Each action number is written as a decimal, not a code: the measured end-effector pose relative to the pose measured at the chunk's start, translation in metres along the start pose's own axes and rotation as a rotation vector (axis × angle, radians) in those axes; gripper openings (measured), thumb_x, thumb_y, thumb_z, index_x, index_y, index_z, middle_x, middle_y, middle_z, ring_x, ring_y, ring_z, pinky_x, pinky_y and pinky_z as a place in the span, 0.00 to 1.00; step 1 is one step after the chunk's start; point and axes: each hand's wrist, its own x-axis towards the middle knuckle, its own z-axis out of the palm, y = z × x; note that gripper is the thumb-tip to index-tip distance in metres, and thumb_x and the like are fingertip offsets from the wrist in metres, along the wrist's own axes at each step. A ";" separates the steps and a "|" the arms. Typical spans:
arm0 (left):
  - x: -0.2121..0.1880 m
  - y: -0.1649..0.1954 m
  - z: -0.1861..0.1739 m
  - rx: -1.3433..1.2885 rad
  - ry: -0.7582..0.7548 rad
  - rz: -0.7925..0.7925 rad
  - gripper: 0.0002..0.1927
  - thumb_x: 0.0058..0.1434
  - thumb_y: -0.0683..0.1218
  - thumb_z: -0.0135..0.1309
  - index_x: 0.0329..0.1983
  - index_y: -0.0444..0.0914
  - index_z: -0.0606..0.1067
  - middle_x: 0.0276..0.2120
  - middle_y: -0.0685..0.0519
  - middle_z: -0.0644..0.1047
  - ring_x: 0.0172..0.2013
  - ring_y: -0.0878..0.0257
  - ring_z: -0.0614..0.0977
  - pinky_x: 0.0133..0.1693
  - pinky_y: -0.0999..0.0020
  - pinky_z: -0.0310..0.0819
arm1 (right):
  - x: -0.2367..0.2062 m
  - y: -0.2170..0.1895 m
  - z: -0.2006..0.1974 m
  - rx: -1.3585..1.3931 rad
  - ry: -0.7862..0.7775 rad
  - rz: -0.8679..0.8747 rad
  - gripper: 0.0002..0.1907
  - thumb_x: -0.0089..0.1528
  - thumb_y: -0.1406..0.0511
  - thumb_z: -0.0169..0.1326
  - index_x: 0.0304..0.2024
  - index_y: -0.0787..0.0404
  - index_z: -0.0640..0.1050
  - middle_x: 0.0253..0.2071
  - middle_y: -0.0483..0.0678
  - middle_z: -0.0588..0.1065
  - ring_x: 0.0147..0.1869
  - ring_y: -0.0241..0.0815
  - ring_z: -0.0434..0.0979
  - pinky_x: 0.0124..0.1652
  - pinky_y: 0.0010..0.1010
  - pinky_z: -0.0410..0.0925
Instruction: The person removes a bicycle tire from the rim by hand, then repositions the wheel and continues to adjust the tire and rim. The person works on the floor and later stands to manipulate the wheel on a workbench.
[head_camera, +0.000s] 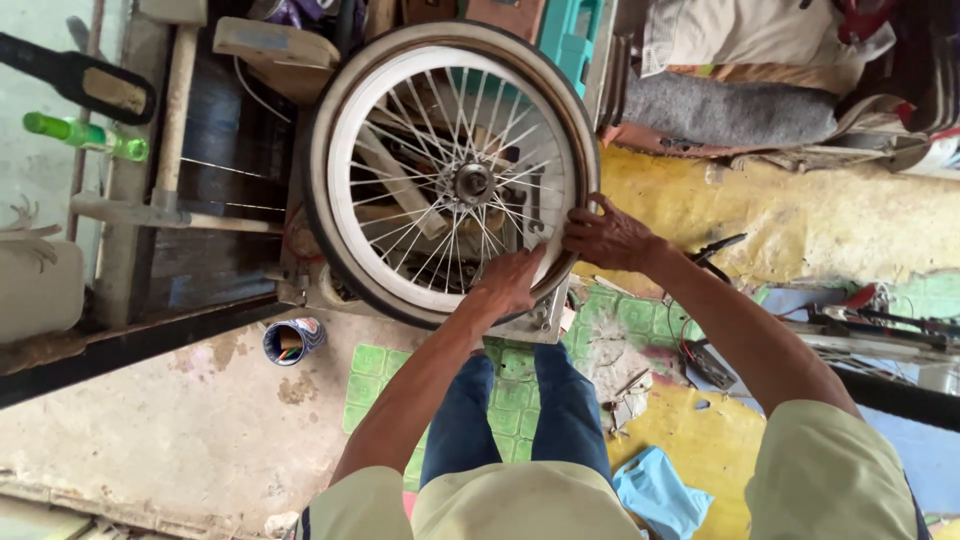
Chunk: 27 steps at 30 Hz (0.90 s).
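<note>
Bicycle wheel (450, 170) lies roughly flat on a small stand, hub (473, 182) axle pointing up at the camera, dark tyre around a white rim. Left hand (510, 282) is closed over the rim at the near edge, fingers curled into the spokes. Right hand (607, 235) grips the tyre on the right side. Small tin can (293, 340) sits on the floor just left of the stand.
</note>
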 end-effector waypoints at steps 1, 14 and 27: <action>-0.002 -0.002 -0.001 0.017 0.005 0.011 0.54 0.43 0.39 0.69 0.72 0.38 0.54 0.46 0.41 0.75 0.42 0.45 0.81 0.40 0.53 0.81 | 0.003 -0.001 0.000 0.020 -0.018 0.003 0.12 0.59 0.55 0.61 0.42 0.50 0.78 0.45 0.40 0.76 0.62 0.43 0.70 0.67 0.53 0.56; 0.005 -0.021 0.021 0.081 0.002 0.055 0.59 0.36 0.51 0.79 0.70 0.41 0.60 0.50 0.44 0.75 0.46 0.48 0.81 0.47 0.54 0.81 | -0.007 -0.014 0.004 0.024 -0.014 0.040 0.21 0.58 0.57 0.60 0.54 0.44 0.75 0.49 0.43 0.75 0.63 0.41 0.71 0.65 0.54 0.57; 0.008 -0.020 0.016 0.043 0.031 0.086 0.54 0.35 0.47 0.76 0.66 0.38 0.62 0.44 0.48 0.74 0.41 0.54 0.79 0.41 0.59 0.82 | -0.004 -0.047 0.014 0.204 0.098 0.085 0.13 0.61 0.58 0.59 0.48 0.49 0.77 0.48 0.42 0.74 0.57 0.43 0.72 0.60 0.51 0.60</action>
